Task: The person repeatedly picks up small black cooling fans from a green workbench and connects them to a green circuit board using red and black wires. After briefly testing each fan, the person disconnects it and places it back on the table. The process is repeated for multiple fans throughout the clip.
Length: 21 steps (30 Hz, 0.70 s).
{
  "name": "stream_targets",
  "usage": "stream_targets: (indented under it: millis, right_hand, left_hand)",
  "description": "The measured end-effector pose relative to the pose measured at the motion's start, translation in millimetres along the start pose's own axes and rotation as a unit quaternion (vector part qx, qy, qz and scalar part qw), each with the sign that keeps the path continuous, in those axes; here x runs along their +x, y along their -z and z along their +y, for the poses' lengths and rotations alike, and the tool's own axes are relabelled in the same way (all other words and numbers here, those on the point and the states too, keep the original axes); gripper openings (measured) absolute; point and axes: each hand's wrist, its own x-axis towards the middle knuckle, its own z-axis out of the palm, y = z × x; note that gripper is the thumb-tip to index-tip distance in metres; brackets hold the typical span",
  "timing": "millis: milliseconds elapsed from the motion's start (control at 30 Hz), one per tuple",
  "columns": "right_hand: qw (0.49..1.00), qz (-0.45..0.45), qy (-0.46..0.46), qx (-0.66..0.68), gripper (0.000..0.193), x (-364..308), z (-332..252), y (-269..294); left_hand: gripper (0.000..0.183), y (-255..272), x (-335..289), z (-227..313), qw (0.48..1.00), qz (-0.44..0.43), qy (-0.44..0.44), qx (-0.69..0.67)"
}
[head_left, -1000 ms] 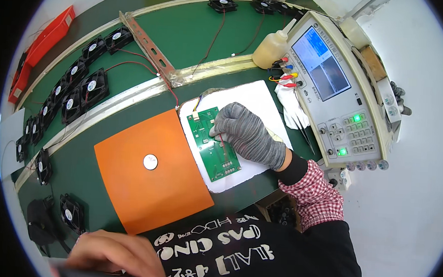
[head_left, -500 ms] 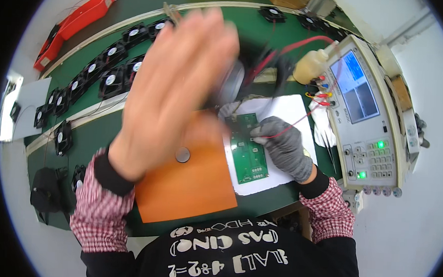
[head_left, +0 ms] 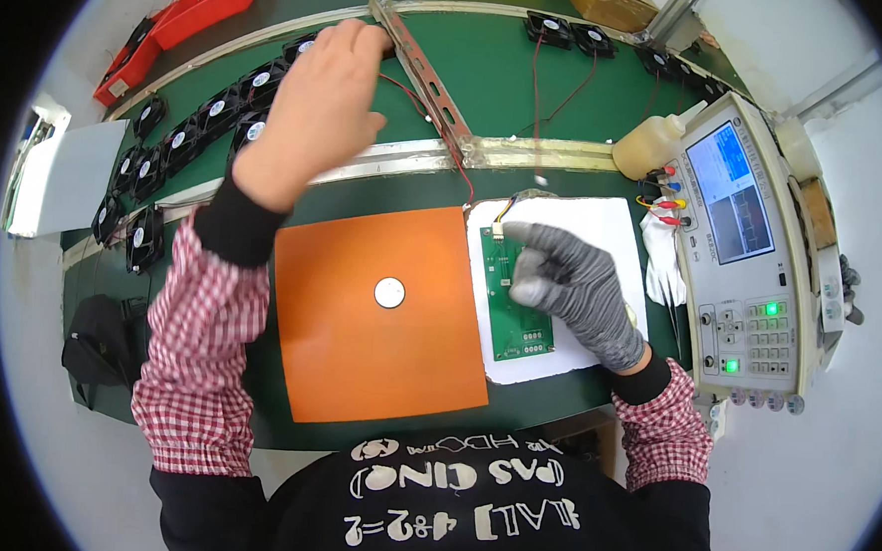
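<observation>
1. The grip of the bare left hand [head_left: 320, 105] bends beside the slotted, flat metal bar [head_left: 422, 73], near the square black plastic fans [head_left: 217, 114]; its fingertips are turned away, so I cannot tell whether it holds anything.
2. The right hand [head_left: 588, 295], in a grey striped knit glove, has a narrow grip: thumb and forefinger stand a little apart above the circuit board [head_left: 505, 324].
3. That board, a thin green rectangle with a pale connector [head_left: 498, 231] at its far end, lies on a flat white pad [head_left: 603, 224] with rounded corners.
4. Just left of the pad, a smooth orange sheet [head_left: 357, 361] carries a small round disc [head_left: 389, 293].
5. Both rest on the dark green table [head_left: 396, 185].
6. To the right, a translucent squeeze bottle [head_left: 649, 147] with a tapered nozzle stands near the boxy tester [head_left: 705, 289]; slim metal tweezers [head_left: 674, 333] and crumpled white fabric [head_left: 661, 257] lie beside it.
</observation>
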Motion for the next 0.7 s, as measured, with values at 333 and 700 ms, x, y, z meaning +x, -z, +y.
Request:
stream_targets:
  millis: [333, 700]
  right_hand:
    - [0.995, -0.074, -0.028, 0.061, 0.049, -19.0, -3.9, -13.8]
    - [0.897, -0.438, 0.045, 0.030, 0.012, -31.2, -10.9, -23.3]
  left_hand:
    - [0.056, -44.7, -24.0, -39.1, 0.989, -0.098, 0.103, 0.033]
    - [0.053, 88.5, -42.3, 41.9, 0.925, 0.307, 0.107, -0.194]
